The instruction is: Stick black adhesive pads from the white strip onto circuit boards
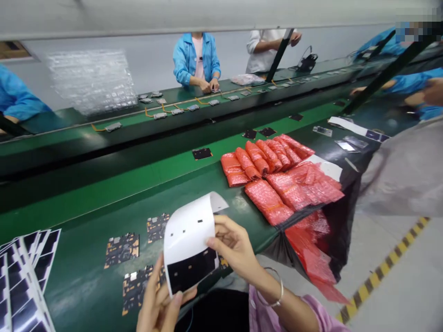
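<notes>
A white backing sheet point(188, 223) with a black sticker strip along its lower part is bent into a curve between my hands. My left hand point(164, 299) pinches its lower left edge, thumb in front and fingers behind. On the right edge, my right hand point(233, 242) grips the sheet between thumb and fingers. Just left of the sheet and partly under it lie several circuit boards, among them one board point(122, 249) lying by itself and another point(136, 287) partly hidden behind my left hand.
Sheets of black stickers point(26, 281) fan out at the left. Red bubble-wrap bundles point(266, 198) are piled at right, some over the bench edge. Black pieces point(202, 153) lie on the green belt point(114, 184). Co-workers point(197, 60) sit across the line; a blurred sleeve point(401, 170) is at right.
</notes>
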The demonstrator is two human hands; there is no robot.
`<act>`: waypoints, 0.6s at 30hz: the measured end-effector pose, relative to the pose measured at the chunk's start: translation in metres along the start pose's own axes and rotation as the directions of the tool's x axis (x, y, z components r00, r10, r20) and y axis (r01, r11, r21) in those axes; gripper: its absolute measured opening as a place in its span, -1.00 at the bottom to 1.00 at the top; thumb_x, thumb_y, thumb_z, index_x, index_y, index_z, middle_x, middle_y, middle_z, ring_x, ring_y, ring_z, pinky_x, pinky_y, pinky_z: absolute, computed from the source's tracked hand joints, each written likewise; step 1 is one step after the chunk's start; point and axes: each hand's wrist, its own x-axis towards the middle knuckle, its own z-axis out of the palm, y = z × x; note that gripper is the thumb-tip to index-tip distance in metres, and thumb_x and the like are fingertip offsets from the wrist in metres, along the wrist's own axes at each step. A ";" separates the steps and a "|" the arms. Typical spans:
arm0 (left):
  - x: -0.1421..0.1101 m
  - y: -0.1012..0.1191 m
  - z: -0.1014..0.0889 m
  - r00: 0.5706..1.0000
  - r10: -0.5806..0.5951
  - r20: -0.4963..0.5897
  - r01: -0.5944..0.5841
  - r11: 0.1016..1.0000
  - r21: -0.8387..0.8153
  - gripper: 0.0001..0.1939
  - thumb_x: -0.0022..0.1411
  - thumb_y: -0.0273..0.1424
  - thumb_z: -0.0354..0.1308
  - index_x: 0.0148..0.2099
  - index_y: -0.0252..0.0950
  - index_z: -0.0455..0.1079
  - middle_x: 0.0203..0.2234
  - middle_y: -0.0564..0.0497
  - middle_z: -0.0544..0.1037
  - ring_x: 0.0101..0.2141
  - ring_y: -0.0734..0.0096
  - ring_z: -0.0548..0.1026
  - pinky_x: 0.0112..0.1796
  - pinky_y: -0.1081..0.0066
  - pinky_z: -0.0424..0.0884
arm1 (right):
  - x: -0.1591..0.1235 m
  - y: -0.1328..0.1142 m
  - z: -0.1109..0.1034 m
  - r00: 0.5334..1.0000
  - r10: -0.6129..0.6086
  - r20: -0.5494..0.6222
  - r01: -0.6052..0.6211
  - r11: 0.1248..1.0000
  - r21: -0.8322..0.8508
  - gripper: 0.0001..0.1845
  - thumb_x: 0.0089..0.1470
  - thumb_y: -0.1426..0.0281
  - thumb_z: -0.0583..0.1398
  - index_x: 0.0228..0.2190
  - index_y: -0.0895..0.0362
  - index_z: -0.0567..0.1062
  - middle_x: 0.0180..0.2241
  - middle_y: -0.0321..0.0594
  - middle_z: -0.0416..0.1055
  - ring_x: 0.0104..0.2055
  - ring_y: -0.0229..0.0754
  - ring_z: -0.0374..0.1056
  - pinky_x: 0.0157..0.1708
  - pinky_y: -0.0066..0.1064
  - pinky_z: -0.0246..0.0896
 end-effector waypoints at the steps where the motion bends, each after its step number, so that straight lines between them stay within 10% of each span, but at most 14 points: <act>1: 0.000 0.004 0.005 1.000 -0.028 0.003 0.028 0.999 -0.021 -0.49 0.28 -0.11 0.27 0.24 -0.04 0.36 -0.18 0.02 0.72 -0.31 0.19 0.71 -0.19 0.35 0.67 | 0.002 0.002 -0.003 1.000 -0.025 -0.010 0.025 1.000 -0.016 -0.62 0.19 0.19 0.31 -0.03 0.10 0.49 -0.42 -0.27 0.56 -0.41 -0.21 0.52 -0.37 -0.45 0.46; 5: 0.002 0.015 0.012 0.996 -0.070 0.061 0.069 0.997 0.021 -0.65 0.21 -0.06 0.32 -0.12 -0.22 0.53 -0.38 -0.05 0.72 -0.39 0.15 0.71 -0.27 0.36 0.66 | 0.001 0.007 -0.010 0.983 -0.174 -0.058 0.151 0.945 -0.290 -0.46 0.25 0.35 0.27 0.22 0.10 0.36 -0.27 -0.18 0.58 -0.30 -0.20 0.54 -0.28 -0.41 0.51; 8: 0.006 0.017 0.012 0.991 -0.080 0.105 0.077 0.996 0.033 -0.67 0.27 -0.08 0.27 -0.33 -0.24 0.47 -0.46 -0.06 0.70 -0.40 0.17 0.70 -0.30 0.36 0.64 | -0.009 0.002 -0.007 0.890 -0.453 -0.056 0.316 0.700 -0.640 -0.41 0.20 0.49 0.30 0.23 0.07 0.37 0.02 0.01 0.50 0.00 -0.05 0.48 -0.03 -0.19 0.48; 10: 0.010 0.015 0.011 0.985 -0.059 0.164 0.055 0.998 0.032 -0.67 0.30 -0.12 0.25 -0.38 -0.25 0.41 -0.50 -0.04 0.68 -0.41 0.20 0.69 -0.32 0.38 0.63 | -0.019 -0.006 -0.002 0.828 -0.540 0.149 0.474 0.533 -0.701 -0.56 0.20 0.56 0.27 0.10 0.10 0.48 -0.05 -0.01 0.55 -0.01 -0.03 0.48 -0.01 -0.16 0.47; 13: 0.016 0.010 0.009 0.958 0.060 0.280 -0.085 0.993 0.079 -0.74 0.35 -0.26 0.21 -0.39 -0.25 0.40 -0.55 0.01 0.64 -0.48 0.31 0.66 -0.41 0.48 0.57 | -0.032 -0.016 0.005 0.759 -0.468 0.453 0.645 0.441 -0.624 -0.78 0.30 0.55 0.17 -0.07 0.17 0.54 -0.20 -0.08 0.61 -0.13 -0.09 0.53 -0.07 -0.24 0.50; 18: 0.020 0.017 0.011 0.879 0.334 0.339 -0.409 0.895 0.178 -0.80 0.36 -0.49 0.14 -0.36 -0.22 0.43 -0.56 0.10 0.62 -0.55 0.48 0.61 -0.45 0.60 0.49 | -0.038 -0.015 0.001 0.741 -0.371 0.560 0.672 0.405 -0.620 -0.76 0.38 0.52 0.07 -0.09 0.24 0.53 -0.17 -0.07 0.61 -0.09 -0.11 0.52 0.02 -0.25 0.47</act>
